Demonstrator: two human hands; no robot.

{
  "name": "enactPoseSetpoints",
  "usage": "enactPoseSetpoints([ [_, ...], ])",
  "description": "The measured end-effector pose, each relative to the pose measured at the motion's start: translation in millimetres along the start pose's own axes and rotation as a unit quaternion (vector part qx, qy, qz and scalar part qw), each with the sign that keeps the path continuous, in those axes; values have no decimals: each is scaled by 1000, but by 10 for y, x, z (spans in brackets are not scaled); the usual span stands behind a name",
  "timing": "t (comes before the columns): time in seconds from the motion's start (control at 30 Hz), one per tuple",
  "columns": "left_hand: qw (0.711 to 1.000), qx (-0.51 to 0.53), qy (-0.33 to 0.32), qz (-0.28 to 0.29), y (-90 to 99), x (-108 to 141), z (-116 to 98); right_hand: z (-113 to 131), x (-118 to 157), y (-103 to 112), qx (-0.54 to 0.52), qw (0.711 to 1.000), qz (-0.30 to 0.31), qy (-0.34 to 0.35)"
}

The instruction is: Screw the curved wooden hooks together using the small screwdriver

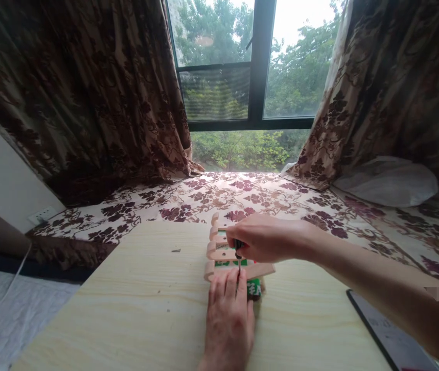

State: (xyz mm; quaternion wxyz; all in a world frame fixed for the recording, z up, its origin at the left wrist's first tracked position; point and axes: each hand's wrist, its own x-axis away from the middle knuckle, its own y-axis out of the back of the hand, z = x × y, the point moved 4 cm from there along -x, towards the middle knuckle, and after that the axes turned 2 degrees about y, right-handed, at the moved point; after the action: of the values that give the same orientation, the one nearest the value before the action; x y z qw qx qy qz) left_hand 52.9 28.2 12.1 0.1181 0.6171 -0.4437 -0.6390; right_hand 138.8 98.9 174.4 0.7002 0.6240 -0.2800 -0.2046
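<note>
My right hand is closed around the dark handle of a screwdriver. Its thin metal shaft points down at the near slat of a pale wooden frame. That frame has several crosswise slats with rounded left ends, and dark holes or screw heads show on some of them. Fingers of my left hand are bent together over the near slat, gripping it close to the screwdriver's tip, which they partly hide. Between and below the slats shows a green printed package with white characters.
The frame stands on a light wood-grain table. Small dark bits, one a sliver, lie to the left. A flat dark-edged device lies at the right. Beyond are a flowered cloth ledge, a clear plastic bag, curtains and a window.
</note>
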Motion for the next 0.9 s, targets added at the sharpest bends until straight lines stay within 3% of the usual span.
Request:
enactPoseSetpoints([
  [0.27,1000,9,-3,25,11,-12,24,-1,-33,-58,31,999,-10,-39],
  [0.47,999,12,-12,40,35,-23,29,38,-22,-35,51,998,-31,-3],
  [0.9,999,6,-27,43,15,-5,45,45,-38,-264,48,990,-110,-72],
])
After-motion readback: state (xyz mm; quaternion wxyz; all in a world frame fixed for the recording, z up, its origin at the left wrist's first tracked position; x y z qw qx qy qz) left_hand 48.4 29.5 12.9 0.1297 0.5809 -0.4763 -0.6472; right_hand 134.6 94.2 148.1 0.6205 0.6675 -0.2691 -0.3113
